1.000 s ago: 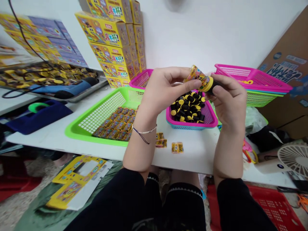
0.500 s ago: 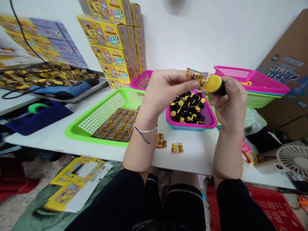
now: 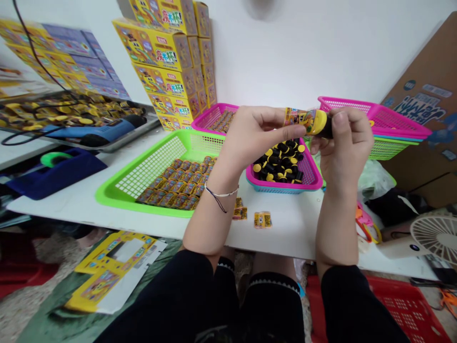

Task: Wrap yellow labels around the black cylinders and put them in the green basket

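Observation:
My left hand (image 3: 260, 133) pinches a clear printed sleeve (image 3: 303, 120) with yellow artwork. The sleeve's right end fits round the yellow lid of a small black cup (image 3: 325, 126). My right hand (image 3: 350, 138) grips that cup by its black end, lying sideways in the air. Below the hands, a pink basket (image 3: 314, 178) holds many loose black cups with yellow lids. Flat printed sleeves (image 3: 263, 220) lie on the white table near its front edge. To the left, a green basket (image 3: 110, 199) holds rows of sleeved cups.
Stacked yellow boxes (image 3: 160, 50) stand behind the green basket. A blue heat-gun-like tool (image 3: 107, 131) rests on a metal tray at left, beside a tape dispenser (image 3: 57, 171). On the right are nested baskets (image 3: 392, 119), a small fan (image 3: 437, 238) and scissors (image 3: 367, 228).
Both hands have shifted slightly right. The cup has turned more sideways, and the sleeve, which was against the lid, now reaches over it.

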Tool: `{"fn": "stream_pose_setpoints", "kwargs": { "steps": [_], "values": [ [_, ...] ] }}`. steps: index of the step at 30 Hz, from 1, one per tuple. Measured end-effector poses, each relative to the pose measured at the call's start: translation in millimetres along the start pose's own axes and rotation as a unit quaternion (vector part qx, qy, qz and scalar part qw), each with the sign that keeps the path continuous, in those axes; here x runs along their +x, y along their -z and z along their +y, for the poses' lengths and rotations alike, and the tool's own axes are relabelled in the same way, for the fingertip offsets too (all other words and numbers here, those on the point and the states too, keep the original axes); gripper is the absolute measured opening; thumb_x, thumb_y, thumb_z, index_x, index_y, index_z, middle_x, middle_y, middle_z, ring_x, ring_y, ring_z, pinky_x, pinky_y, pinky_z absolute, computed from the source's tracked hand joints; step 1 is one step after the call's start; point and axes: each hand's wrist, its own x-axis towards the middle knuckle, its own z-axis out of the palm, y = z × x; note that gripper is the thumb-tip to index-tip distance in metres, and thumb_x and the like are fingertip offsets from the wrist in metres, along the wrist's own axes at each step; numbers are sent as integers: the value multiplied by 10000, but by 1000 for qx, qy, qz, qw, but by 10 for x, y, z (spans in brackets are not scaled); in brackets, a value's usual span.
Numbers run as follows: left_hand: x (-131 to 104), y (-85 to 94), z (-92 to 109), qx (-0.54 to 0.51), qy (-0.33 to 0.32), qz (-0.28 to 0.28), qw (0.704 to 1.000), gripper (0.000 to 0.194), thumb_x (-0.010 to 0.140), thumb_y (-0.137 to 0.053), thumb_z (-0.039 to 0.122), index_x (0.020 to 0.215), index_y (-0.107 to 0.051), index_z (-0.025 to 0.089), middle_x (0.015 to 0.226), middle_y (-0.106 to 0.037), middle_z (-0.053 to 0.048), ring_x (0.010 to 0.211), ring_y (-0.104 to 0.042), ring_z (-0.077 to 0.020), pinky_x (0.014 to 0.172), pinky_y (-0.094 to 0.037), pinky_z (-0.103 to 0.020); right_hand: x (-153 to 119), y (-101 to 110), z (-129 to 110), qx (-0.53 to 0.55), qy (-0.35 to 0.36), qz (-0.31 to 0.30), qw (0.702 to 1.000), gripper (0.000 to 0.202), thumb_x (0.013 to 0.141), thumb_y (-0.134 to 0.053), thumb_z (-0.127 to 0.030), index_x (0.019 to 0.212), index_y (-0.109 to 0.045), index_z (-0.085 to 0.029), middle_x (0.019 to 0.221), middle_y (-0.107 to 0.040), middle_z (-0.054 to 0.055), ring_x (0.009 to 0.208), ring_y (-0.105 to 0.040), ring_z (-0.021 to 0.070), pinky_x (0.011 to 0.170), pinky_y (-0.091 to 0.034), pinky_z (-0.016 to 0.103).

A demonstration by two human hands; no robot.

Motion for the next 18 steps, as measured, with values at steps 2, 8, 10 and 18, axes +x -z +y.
{"fn": "stream_pose_setpoints", "kwargs": {
  "steps": [2,8,10,18],
  "values": [
    [-8,-24,14,-18,11,-2,1000,125,672,-879,218,729,-767,216,838,-742,29,985,-727,-203,836,-613,-318,0,18,20,-17,-8,-20,1000,414,852,-612,-686,1120,-581,-372,1071,-724,37,1093,-695,312,839,-622,542],
    [-42,-102,93,-81,47,9,996,162,662,-856,95,748,-759,192,879,-736,13,1034,-718,-202,883,-601,-301,-20,37,5,-31,35,-17,999,369,865,-611,-669,1093,-604,-378,1131,-706,22,1037,-712,287,817,-631,513],
    [-49,-103,103,-73,42,18,996,161,667,-854,83,757,-766,185,893,-734,8,1036,-713,-201,888,-593,-299,-37,6,-28,-12,64,2,998,253,869,-682,-566,997,-632,-354,1066,-707,-4,910,-724,233,746,-637,458],
    [-78,-75,71,42,-20,30,998,147,700,-876,255,809,-786,216,811,-725,21,935,-697,-208,796,-598,-336,-77,-97,-127,-88,143,28,985,166,901,-674,-478,960,-713,-328,1049,-694,20,1157,-666,276,1053,-546,545]
  ]
}}
